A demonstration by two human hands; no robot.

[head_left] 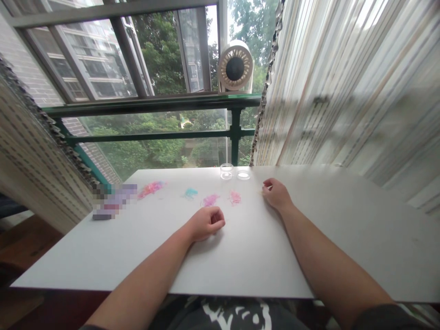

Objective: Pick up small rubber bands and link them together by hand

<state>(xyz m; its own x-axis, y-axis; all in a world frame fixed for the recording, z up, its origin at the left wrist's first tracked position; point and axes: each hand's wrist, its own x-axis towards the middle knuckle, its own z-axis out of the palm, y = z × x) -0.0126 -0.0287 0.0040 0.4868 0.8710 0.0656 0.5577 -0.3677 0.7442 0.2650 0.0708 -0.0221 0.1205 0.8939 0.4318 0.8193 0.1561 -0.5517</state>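
My left hand (207,223) rests on the table's middle with curled fingers and the thumb against them; whatever they hold, if anything, is too small to make out. Just beyond it lies a loose pile of thin purple-pink strands or bands (210,200). My right hand (276,193) is farther back to the right, its fingertips pinched low over a faint pale yellowish patch (260,193). Between the hands, slightly back, is a pink pile (235,197). A teal pile (190,193) sits left of the purple one. A larger mixed pink, orange and purple heap (151,189) lies farther left.
A clear round container (226,171) and a clear shallow round piece (244,175) stand at the white table's (247,256) back edge. A blurred-out object (115,201) lies at the left edge. Behind are a green railing (154,104), a white fan (235,68) and curtains (330,91).
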